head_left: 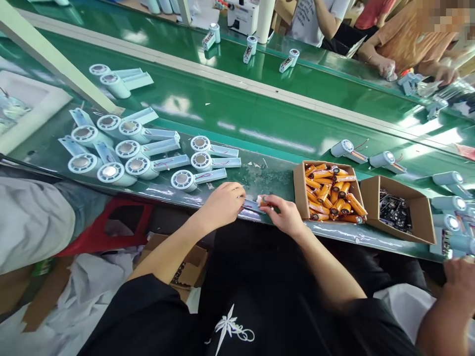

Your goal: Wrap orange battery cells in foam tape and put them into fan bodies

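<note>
Between this person's fingertips lies a pale-blue housing [251, 204], its far end hidden in the curled left hand [227, 201]; the right hand [282, 213] pinches, thumb nearly meeting forefinger, a small white piece [260, 201] I can't make out. The housing looks light, stiff and slick, best held by its sides; orange cells [332, 193] sit just beyond the right fingers.

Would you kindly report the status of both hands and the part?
Left hand gripping blue part; right hand at its right end; box of orange cylinders close by.
</note>
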The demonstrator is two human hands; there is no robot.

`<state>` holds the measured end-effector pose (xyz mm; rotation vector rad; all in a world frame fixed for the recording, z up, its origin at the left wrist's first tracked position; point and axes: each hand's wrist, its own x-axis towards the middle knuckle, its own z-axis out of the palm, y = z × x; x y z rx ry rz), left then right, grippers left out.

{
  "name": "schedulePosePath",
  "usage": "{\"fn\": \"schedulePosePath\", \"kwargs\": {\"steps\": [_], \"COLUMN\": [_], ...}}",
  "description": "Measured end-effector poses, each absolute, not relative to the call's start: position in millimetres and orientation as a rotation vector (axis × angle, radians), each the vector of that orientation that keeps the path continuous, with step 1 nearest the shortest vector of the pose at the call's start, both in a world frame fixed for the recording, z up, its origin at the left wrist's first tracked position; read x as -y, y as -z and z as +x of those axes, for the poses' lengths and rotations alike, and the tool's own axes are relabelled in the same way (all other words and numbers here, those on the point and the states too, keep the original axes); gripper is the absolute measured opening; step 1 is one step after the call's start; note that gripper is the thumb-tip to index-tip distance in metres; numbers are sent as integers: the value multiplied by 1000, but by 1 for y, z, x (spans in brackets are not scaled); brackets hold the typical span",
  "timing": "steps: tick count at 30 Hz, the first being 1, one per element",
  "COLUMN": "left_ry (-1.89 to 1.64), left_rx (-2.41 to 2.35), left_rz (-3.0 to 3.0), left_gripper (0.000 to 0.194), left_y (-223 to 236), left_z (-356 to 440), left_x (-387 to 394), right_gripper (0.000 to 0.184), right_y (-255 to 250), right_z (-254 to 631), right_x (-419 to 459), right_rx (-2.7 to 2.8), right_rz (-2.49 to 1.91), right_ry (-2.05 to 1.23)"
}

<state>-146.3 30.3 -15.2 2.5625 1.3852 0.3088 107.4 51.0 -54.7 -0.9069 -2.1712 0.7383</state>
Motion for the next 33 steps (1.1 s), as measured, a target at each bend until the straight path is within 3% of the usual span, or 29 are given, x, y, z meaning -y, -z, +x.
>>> {"fn": "schedulePosePath", "kwargs": {"steps": [3,9,14,20,26,30,33], "left_ry": [-329,-428,-499,-408,-423,-550,-867], "left_rx": [-1428,-1378,-1453,-1909,-1903,-1965,-1836], "left_rz": [2419,2205,2166,2062,2064,2033,2066], "left_gripper": [16,10,12,25,28,26,14], "left_y": [14,13,13,17,22,28,24], "left_z": [-146,-154,-142,-120,-109,-99,-96], "left_x": [-33,-39,-37,-32,-30,-30,-31], "right_gripper": [28,32,22,41,33,26,28], "right_y": [51,44,43,34,27,18,-3], "right_z": [111,112,120,104,83,82,88], "right_x": [-46,-43,-40,-23,-32,-38,-54], "right_rx": [2379,2259,2528,2444,2755,2905,3001], "right_rz": [-548,-805,-506,-923,-920,-879,-902], "right_ry": [-626,-648,-723,-596,-303,-246,-280]}}
